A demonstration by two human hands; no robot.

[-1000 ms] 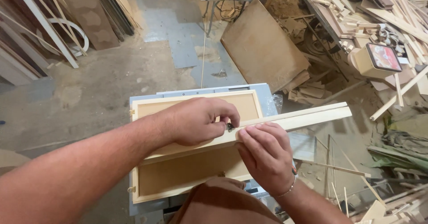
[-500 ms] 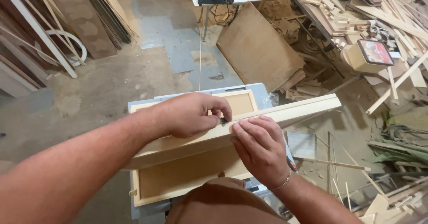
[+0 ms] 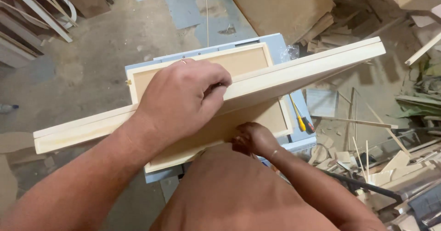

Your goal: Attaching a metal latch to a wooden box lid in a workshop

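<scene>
Two hands on pale wooden frame (image 3: 294, 72): left hand (image 3: 181, 97) fingers clamped over top edge, right hand (image 3: 252, 139) fingers curled underneath.

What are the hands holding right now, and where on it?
A pale wooden frame: left hand clamps its top edge mid-length, right hand grips its lower edge underneath.

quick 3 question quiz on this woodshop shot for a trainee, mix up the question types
1. True or false: the left hand grips the top edge of the pale wooden frame held tilted on edge.
2. Multiple choice: where is the right hand? A) on the floor scraps B) low against the near side of the tilted frame C) on the screwdriver
3. Fill in: a second wooden frame lies flat on the blue-grey ___.

Key
1. True.
2. B.
3. Table; a yellow-handled screwdriver lies on it beside that frame.
</scene>
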